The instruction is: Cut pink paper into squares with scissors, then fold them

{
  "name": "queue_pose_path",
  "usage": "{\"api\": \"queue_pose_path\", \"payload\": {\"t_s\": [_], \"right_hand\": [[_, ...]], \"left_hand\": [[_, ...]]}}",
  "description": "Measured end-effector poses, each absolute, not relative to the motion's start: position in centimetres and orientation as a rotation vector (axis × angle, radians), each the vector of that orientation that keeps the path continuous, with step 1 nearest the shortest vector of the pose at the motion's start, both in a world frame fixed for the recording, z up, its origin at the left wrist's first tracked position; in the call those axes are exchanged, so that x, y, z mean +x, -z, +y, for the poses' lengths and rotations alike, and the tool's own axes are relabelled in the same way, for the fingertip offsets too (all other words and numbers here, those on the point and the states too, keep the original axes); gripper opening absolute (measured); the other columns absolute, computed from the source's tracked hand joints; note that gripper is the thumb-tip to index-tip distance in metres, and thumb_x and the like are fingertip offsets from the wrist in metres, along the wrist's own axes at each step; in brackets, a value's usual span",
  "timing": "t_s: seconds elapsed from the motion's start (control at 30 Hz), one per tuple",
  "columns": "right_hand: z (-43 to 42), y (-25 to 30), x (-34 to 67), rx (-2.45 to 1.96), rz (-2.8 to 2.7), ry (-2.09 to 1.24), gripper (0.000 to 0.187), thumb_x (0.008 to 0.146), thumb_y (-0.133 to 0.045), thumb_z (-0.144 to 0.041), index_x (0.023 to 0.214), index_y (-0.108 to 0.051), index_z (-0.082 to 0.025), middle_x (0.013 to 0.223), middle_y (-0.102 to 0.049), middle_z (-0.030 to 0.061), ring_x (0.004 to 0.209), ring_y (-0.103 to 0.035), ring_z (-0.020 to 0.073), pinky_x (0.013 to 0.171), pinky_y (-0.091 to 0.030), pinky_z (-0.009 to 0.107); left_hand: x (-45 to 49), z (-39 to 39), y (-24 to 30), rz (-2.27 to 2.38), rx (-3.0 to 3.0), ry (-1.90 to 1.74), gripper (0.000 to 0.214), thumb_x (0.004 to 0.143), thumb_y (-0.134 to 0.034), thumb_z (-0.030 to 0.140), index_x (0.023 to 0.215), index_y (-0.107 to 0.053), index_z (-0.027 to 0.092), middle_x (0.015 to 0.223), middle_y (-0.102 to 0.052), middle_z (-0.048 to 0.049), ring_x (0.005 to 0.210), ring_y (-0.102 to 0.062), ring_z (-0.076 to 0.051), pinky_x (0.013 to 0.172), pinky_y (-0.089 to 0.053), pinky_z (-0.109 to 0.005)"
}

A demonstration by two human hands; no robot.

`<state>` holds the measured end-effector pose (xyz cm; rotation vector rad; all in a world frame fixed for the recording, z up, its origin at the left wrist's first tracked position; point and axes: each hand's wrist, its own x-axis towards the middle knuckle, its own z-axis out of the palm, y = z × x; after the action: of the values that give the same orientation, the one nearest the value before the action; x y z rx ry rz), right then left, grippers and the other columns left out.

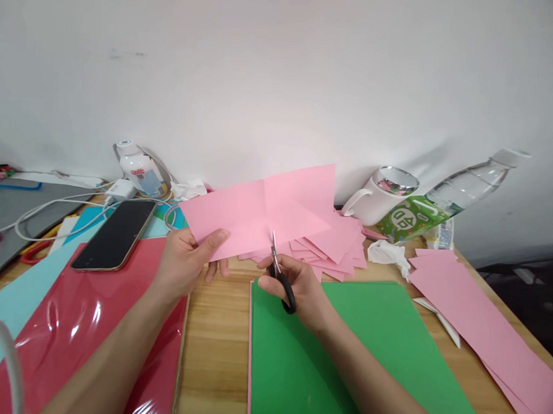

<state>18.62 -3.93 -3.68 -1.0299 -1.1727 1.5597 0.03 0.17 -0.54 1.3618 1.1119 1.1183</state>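
A creased sheet of pink paper (239, 214) is held up above the table, its left end pinched between the thumb and fingers of my left hand (195, 252). My right hand (300, 285) grips a pair of scissors (279, 278) with black handles. The blades point up and away, at the lower edge of the paper near its middle crease. Behind and below the sheet lies a loose pile of cut pink paper pieces (344, 241). Under my right forearm is a stack of green paper (366, 354) with a pink edge showing.
Left are a phone (115, 235) on a shiny red pack (70, 326), white cables and a white bottle (142, 169). At the back right stand a white mug (381, 194), a green packet (405, 219) and a tilted clear bottle (472, 180). Long pink strips (483, 329) lie along the right edge.
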Motion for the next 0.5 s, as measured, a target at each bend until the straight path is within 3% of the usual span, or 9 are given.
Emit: {"api": "queue_pose_path", "payload": {"t_s": [0.17,0.37,0.5], "right_hand": [[-3.88,3.78,18.64,-1.045,-1.158,-1.567,0.037,0.057,-0.078,-0.039,0.080,-0.060,-0.016,0.054,-0.042,-0.0071,0.050,-0.035,0.0062,0.049,-0.027,0.022],[-3.76,3.89,18.63,-1.053,-1.137,-1.576,0.045,0.053,-0.080,-0.038,0.087,-0.059,-0.017,0.067,-0.054,-0.0028,0.057,-0.046,0.0088,0.054,-0.034,0.023],[-3.80,3.64,18.64,-1.049,-1.157,-1.580,0.045,0.057,-0.078,-0.040,0.090,-0.057,-0.017,0.068,-0.054,-0.0026,0.062,-0.049,0.0105,0.058,-0.037,0.025]], "left_hand": [[0.09,0.19,0.40,1.110,1.363,-1.117,0.030,0.079,-0.058,0.029,0.051,-0.056,0.016,0.039,-0.059,-0.0006,0.023,-0.040,-0.006,0.025,-0.024,-0.017],[0.30,0.05,0.12,1.085,1.339,-1.069,0.027,0.078,-0.058,0.028,0.054,-0.056,0.016,0.037,-0.057,0.0007,0.022,-0.039,-0.006,0.024,-0.026,-0.016],[0.26,-0.01,0.14,1.110,1.355,-1.051,0.026,0.078,-0.058,0.029,0.055,-0.056,0.016,0.037,-0.057,0.0011,0.022,-0.039,-0.006,0.024,-0.026,-0.016]]}}
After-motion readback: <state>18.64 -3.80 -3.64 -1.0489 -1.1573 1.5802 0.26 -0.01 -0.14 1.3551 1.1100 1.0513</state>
